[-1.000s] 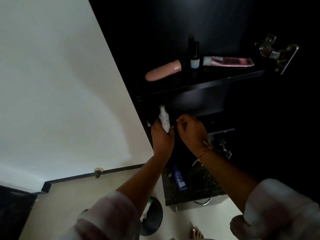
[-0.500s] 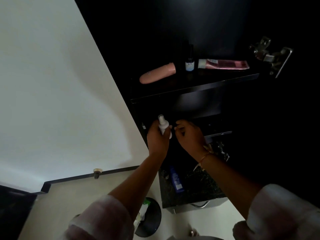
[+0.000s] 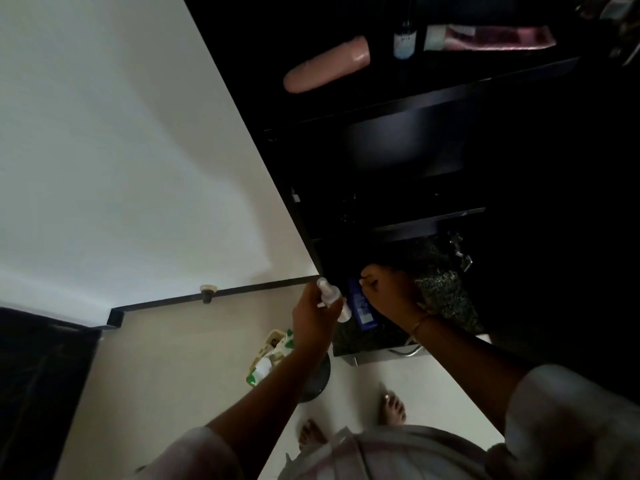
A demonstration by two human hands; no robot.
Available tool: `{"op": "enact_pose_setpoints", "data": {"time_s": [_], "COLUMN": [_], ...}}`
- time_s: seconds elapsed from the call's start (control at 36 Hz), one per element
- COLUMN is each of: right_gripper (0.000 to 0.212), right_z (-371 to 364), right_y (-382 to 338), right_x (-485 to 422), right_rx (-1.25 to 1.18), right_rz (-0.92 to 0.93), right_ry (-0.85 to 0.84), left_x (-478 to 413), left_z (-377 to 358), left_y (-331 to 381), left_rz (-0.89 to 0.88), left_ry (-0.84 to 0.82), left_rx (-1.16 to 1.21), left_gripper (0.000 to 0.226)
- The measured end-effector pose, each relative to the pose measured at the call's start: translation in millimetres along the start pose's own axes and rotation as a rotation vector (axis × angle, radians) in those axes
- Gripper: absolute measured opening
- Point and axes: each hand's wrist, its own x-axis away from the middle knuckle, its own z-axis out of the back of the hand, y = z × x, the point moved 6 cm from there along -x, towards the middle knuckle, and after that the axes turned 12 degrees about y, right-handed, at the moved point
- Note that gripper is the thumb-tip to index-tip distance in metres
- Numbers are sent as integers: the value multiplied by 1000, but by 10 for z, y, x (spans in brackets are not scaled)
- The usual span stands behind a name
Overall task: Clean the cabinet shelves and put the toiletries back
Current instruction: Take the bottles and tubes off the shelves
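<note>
The left hand [image 3: 313,315] is gripping a white bottle [image 3: 330,299]; the right hand [image 3: 388,292] is curling loosely by the blue tube [image 3: 362,306] at the counter [image 3: 446,292] edge, risking knocking it off.

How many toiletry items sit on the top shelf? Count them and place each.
3. A pink bottle lies on its side at the left, a small dark bottle stands in the middle, and a pink tube lies at the right. The dark shelf may hide more.

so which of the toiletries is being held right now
The small white spray bottle, gripped in the left hand. The blue tube lies on the dark counter, and the pink ones sit on the upper shelf.
</note>
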Motion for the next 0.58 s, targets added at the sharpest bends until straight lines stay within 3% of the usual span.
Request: {"op": "enact_pose_setpoints", "data": {"time_s": [0.31, 0.58], "right_gripper": [15, 18], "right_z": [-350, -370], "right_y": [181, 327], "right_x": [189, 200], "right_rx": [137, 131], "right_rz": [23, 23], "right_ry": [-164, -202], "left_x": [-48, -166], "left_z": [-241, -442], "left_y": [-612, -685], "left_rz": [120, 65], "left_ry": [-24, -45], "left_rx": [-172, -227], "left_gripper": [19, 22]}}
